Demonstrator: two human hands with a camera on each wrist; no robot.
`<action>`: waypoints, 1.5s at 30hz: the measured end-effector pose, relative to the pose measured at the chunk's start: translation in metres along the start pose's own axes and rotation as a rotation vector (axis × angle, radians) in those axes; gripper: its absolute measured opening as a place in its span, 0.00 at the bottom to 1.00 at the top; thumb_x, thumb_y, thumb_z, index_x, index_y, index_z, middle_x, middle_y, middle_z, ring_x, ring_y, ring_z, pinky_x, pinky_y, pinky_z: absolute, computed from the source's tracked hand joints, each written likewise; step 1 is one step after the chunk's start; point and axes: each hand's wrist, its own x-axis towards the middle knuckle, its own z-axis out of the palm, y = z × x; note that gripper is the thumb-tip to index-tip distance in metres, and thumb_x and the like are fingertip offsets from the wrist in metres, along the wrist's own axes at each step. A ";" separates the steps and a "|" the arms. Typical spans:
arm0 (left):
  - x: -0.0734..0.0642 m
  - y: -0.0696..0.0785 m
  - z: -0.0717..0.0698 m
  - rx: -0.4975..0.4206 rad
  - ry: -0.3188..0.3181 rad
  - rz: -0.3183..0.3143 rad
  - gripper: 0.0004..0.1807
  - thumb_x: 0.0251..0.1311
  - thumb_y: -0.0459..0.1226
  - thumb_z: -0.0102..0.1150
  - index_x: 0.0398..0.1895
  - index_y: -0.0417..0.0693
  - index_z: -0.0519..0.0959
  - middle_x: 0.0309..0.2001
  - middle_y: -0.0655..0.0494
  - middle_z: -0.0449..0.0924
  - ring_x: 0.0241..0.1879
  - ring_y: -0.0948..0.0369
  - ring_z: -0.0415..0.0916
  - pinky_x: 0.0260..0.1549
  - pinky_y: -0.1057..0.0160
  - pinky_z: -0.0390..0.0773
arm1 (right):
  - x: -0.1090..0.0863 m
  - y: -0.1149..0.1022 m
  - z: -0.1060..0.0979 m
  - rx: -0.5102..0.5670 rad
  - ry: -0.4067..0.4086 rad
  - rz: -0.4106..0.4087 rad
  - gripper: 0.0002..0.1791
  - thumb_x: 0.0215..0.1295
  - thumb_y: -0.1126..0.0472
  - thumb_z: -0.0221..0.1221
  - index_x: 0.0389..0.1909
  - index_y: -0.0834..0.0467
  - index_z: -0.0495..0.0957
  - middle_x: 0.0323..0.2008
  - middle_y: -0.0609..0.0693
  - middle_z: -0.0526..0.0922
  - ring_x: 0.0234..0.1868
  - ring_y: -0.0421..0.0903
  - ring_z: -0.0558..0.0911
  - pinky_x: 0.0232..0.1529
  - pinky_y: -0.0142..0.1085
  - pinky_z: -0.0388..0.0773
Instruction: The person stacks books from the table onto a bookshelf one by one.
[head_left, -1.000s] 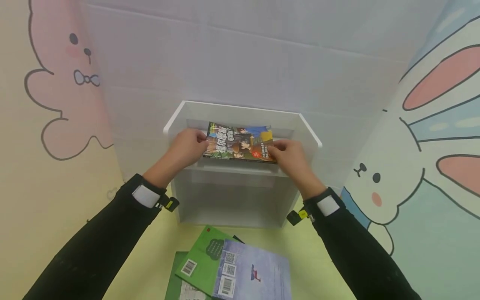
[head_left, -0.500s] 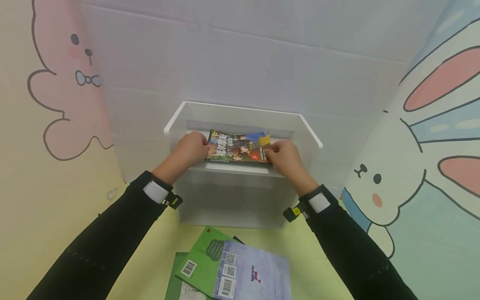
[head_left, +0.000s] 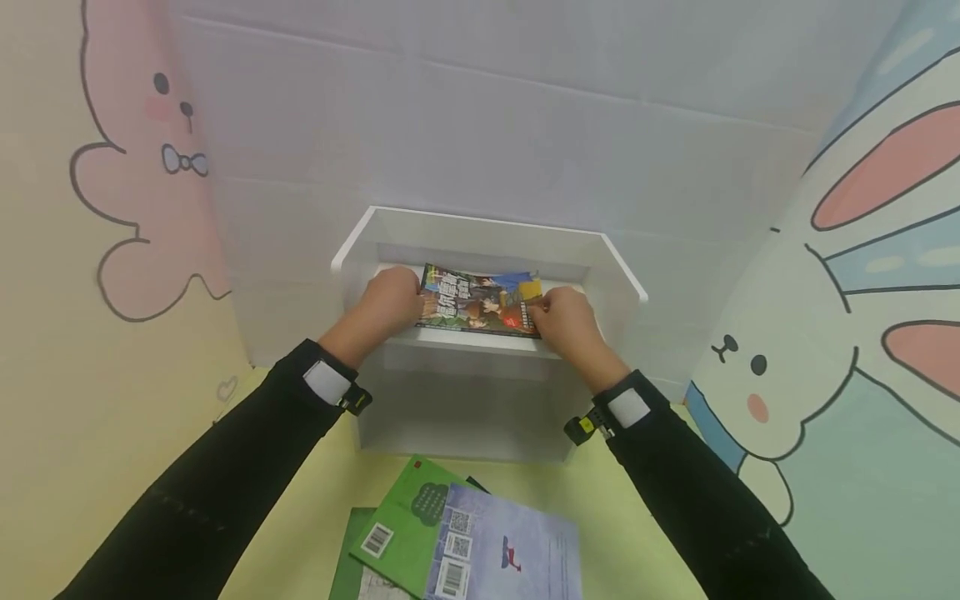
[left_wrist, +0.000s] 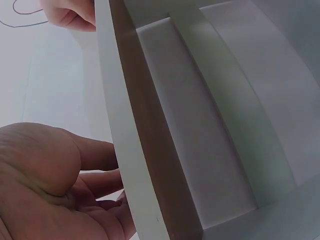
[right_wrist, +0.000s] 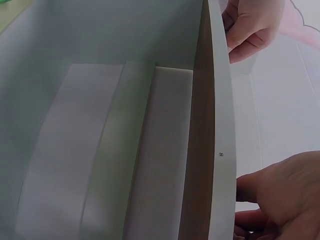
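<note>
A colourful comic book (head_left: 480, 302) with bold white lettering lies face up over the upper board of a white shelf unit (head_left: 487, 342). At its left edge my left hand (head_left: 386, 302) pinches it, while my right hand (head_left: 568, 325) pinches the right edge between thumb and fingers. Seen from the left wrist, the left hand (left_wrist: 55, 185) is right behind the shelf's front edge (left_wrist: 131, 150), which hides the book. The right wrist view likewise has the right hand (right_wrist: 285, 195) beside that board (right_wrist: 222, 150), the book hidden there too.
Below the unit lie a purple-blue book (head_left: 517, 542), a light green book (head_left: 412, 517) and a darker green one (head_left: 345, 550), overlapping. Side panels (head_left: 618, 271) flank the shelf. Walls with cartoon rabbits (head_left: 757, 408) stand on the sides.
Both hands have brought the comic book slightly down and closer, onto the upper shelf. More of the shelf behind it shows now. The books below have not moved.
</note>
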 end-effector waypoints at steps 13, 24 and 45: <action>-0.003 0.005 -0.001 -0.006 0.023 -0.046 0.17 0.74 0.32 0.56 0.57 0.27 0.84 0.54 0.35 0.86 0.49 0.45 0.81 0.53 0.48 0.81 | 0.002 -0.004 -0.001 -0.091 -0.016 0.041 0.23 0.82 0.52 0.62 0.37 0.69 0.89 0.28 0.54 0.83 0.32 0.52 0.79 0.29 0.37 0.69; -0.037 -0.003 0.000 -0.029 0.121 0.032 0.22 0.78 0.43 0.60 0.63 0.34 0.84 0.58 0.38 0.85 0.54 0.44 0.82 0.53 0.43 0.82 | -0.032 0.003 -0.009 -0.092 0.043 0.023 0.30 0.82 0.47 0.62 0.62 0.73 0.82 0.53 0.67 0.86 0.51 0.61 0.83 0.54 0.54 0.83; -0.200 -0.058 0.161 -0.586 -0.281 -0.020 0.10 0.71 0.42 0.72 0.45 0.45 0.88 0.36 0.59 0.84 0.33 0.60 0.81 0.31 0.60 0.84 | -0.215 0.132 0.065 -0.031 -0.095 0.215 0.30 0.80 0.42 0.64 0.51 0.70 0.85 0.34 0.52 0.89 0.33 0.50 0.87 0.38 0.54 0.86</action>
